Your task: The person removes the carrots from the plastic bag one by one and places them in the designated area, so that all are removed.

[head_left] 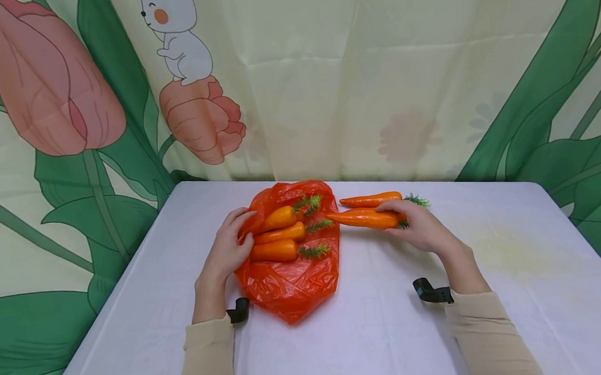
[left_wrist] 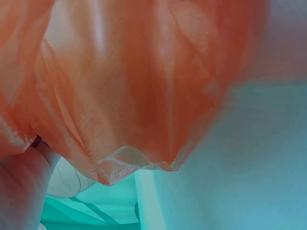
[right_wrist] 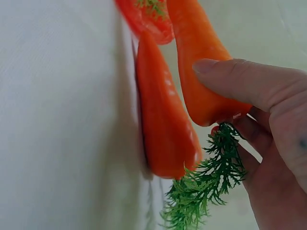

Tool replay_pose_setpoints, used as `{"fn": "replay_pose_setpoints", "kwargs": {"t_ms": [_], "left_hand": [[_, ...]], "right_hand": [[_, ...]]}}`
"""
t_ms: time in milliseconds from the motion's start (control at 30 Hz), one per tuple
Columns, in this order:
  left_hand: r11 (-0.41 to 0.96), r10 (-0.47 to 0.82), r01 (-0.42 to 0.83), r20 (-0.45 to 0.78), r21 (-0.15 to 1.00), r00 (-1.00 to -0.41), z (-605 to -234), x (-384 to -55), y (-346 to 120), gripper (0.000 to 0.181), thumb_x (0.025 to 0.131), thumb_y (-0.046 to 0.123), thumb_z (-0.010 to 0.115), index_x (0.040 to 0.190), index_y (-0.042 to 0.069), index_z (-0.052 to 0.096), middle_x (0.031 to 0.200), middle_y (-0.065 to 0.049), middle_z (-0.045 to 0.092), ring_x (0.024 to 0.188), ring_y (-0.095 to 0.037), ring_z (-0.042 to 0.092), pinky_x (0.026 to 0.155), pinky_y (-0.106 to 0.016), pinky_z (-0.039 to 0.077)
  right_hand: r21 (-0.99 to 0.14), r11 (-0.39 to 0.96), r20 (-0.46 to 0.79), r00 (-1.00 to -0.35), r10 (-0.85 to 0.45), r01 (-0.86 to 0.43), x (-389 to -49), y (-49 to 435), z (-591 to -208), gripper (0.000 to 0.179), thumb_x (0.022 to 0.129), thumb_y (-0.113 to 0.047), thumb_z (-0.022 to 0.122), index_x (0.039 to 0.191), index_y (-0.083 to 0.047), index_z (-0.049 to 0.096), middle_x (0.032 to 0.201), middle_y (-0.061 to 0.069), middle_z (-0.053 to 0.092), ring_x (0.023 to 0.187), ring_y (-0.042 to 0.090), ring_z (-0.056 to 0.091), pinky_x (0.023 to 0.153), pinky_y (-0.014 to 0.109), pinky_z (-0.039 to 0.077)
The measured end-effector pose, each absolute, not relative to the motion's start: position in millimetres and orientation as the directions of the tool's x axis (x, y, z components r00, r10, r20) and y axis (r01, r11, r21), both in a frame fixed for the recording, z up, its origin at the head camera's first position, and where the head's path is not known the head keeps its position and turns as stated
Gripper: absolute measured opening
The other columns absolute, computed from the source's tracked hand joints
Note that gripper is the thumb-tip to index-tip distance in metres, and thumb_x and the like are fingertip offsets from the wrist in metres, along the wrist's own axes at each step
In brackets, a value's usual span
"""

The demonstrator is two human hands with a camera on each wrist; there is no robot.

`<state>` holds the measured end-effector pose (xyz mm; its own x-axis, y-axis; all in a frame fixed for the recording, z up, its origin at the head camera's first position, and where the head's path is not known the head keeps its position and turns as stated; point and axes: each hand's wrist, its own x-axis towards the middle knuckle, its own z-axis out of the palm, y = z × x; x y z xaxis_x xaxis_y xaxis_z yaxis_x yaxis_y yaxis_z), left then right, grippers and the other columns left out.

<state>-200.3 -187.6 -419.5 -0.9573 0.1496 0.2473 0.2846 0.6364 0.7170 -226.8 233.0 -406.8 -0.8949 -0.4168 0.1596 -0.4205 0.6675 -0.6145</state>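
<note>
In the head view, a red plastic bag (head_left: 292, 293) lies on the table with three orange carrots (head_left: 275, 251) in its mouth, their green tops pointing right. My left hand (head_left: 227, 245) grips the bag's left edge; the bag (left_wrist: 144, 86) fills most of the left wrist view and hides many of the fingers. Between thumb and fingers, my right hand (head_left: 419, 226) pinches another carrot (head_left: 365, 218) near its leafy end, its tip reaching the bag's right edge. Just behind it, a loose carrot (head_left: 372, 199) lies on the table, seen alongside in the right wrist view.
A white cloth covers the table (head_left: 379, 330). Behind its far edge hangs a curtain (head_left: 306, 96) printed with tulips and a white animal. Each wrist wears a small black camera mount (head_left: 430, 291).
</note>
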Motion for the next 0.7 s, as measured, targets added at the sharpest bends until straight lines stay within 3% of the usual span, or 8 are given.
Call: {"fn": "replay_pose_setpoints", "kwargs": {"t_ms": [700], "left_hand": [[0.653,0.124,0.246,0.22,0.716,-0.968,-420,-199,-187,0.046,0.096,0.002,0.057,0.141,0.007,0.056,0.151,-0.01,0.041,0.136,-0.033,0.041,0.112,-0.054,0.036]], "right_hand": [[-0.563,0.708,0.155,-0.896,-0.415,-0.426,-225,250,-425,0.044,0.084,0.0,0.078,0.127,-0.002,0.066,0.128,0.019,0.062,0.124,0.043,0.05,0.107,0.062,0.037]]}}
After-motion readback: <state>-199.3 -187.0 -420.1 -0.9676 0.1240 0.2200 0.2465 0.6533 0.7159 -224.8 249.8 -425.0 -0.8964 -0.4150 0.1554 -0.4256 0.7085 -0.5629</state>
